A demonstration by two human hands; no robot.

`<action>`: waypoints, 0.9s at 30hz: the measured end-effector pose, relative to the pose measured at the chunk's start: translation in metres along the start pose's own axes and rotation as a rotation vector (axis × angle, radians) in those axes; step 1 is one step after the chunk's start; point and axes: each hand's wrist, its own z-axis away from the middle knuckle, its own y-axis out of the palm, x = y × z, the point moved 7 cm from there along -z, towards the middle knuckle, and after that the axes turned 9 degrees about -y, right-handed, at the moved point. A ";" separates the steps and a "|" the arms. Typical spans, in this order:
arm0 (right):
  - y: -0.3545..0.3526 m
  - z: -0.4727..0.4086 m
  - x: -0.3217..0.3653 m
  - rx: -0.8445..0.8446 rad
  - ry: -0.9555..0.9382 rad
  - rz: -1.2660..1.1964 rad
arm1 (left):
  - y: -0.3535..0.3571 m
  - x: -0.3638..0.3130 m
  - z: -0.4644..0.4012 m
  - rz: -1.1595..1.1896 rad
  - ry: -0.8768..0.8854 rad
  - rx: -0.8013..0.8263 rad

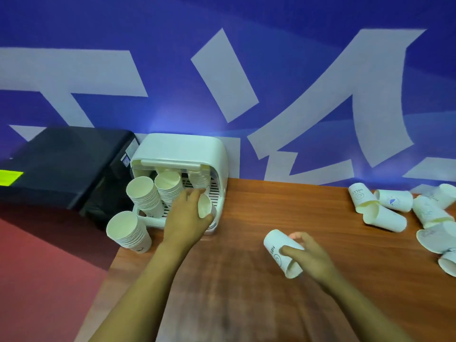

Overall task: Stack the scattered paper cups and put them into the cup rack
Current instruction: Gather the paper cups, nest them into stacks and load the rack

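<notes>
A wooden bench (246, 280) meets a blue lettered wall (246, 70). At the cup rack (180, 149), the left hand (185, 215) grips one cup (204, 206); right of it, the right hand (308, 257) holds another cup (278, 245).

Blue wall (283, 33) with large pale lettering is filling the upper frame. Wood-grain table (246, 280) is occupying lower right; red floor (49, 267) is showing lower left. A black box (61, 164) is sitting at left.

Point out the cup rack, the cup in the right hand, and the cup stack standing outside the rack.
cup rack (181, 146): head view, top cover.
cup in the right hand (276, 245): head view, printed side.
cup stack outside the rack (122, 225): head view, top cup's inside.
</notes>
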 end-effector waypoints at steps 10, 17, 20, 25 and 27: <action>0.061 -0.014 0.014 -0.184 0.061 -0.035 | 0.050 0.040 -0.070 -0.144 0.154 0.194; 0.066 -0.029 0.020 -0.343 0.037 0.027 | 0.090 0.047 -0.085 -0.250 0.182 0.318; 0.067 -0.030 0.027 -0.352 -0.027 0.080 | 0.102 0.049 -0.083 -0.230 0.179 0.391; 0.070 -0.030 0.055 -0.348 -0.148 0.162 | 0.092 0.054 -0.080 -0.063 0.153 0.438; 0.079 -0.037 0.076 -0.320 -0.244 0.199 | 0.076 0.059 -0.075 0.031 0.151 0.419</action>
